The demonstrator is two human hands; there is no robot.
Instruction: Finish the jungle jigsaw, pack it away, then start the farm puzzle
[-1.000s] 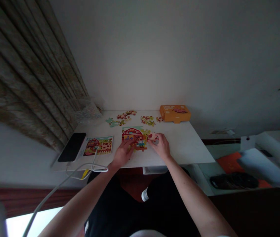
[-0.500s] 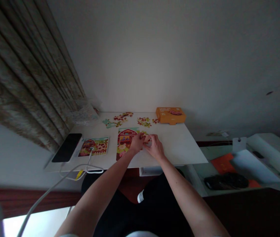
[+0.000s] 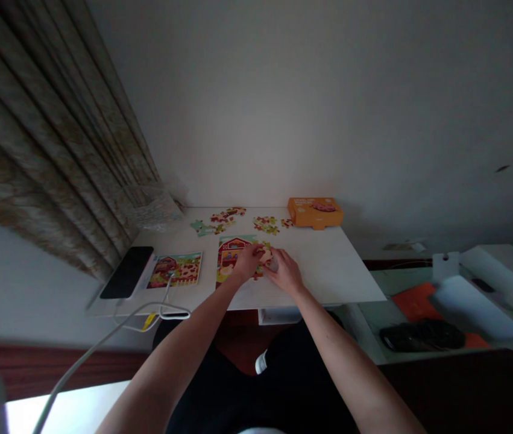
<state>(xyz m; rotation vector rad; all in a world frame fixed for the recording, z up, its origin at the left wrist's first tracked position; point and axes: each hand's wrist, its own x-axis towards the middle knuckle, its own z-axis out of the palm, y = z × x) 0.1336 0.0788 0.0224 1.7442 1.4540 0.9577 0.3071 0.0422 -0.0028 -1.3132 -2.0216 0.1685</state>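
Note:
On the white desk [image 3: 328,271] lies a partly built farm jigsaw puzzle [image 3: 233,256], showing a red barn. My left hand [image 3: 247,263] rests on its right part, fingers down among the pieces. Close beside it, my right hand [image 3: 286,272] pinches a small jigsaw piece [image 3: 266,256] at the puzzle's right edge, though the fingers partly hide it. Two loose groups of jigsaw pieces [image 3: 228,214] [image 3: 266,225] lie at the back of the desk. A farm picture card [image 3: 175,270] lies to the left of the puzzle.
An orange box [image 3: 314,213] stands at the back right of the desk. A black phone [image 3: 126,272] and a white cable [image 3: 166,307] lie at the left, with a clear plastic bag [image 3: 154,210] by the curtain [image 3: 48,132]. The wall rises behind the desk.
My left hand has moved right across the puzzle, and both hands now meet at its right edge. The view has also shifted slightly.

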